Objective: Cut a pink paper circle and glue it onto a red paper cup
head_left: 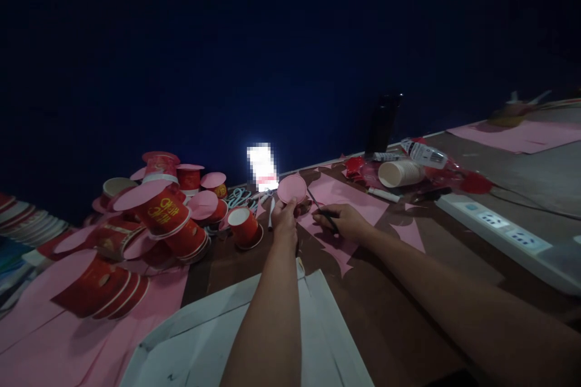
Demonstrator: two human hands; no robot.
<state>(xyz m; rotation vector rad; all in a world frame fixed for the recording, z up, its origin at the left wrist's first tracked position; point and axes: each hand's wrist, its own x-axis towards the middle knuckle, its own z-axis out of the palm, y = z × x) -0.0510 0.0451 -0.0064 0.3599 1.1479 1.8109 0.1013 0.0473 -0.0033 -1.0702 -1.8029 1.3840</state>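
Observation:
Near the table's far edge, my left hand is closed on a round pink paper disc. The disc is tilted up, and a rim line shows around it; whether a cup is behind it is hidden. My right hand is closed around a slim dark tool with a narrow end pointing up and left, just right of the disc. Its exact kind is too dim to tell. Under my right hand lies a cut pink paper sheet with ragged edges. An upright red paper cup stands left of my left hand.
Several red paper cups with pink discs crowd the left side. A bright phone screen stands at the back. Right are stacked pale cups, a plastic bottle and a power strip. White boards lie in front.

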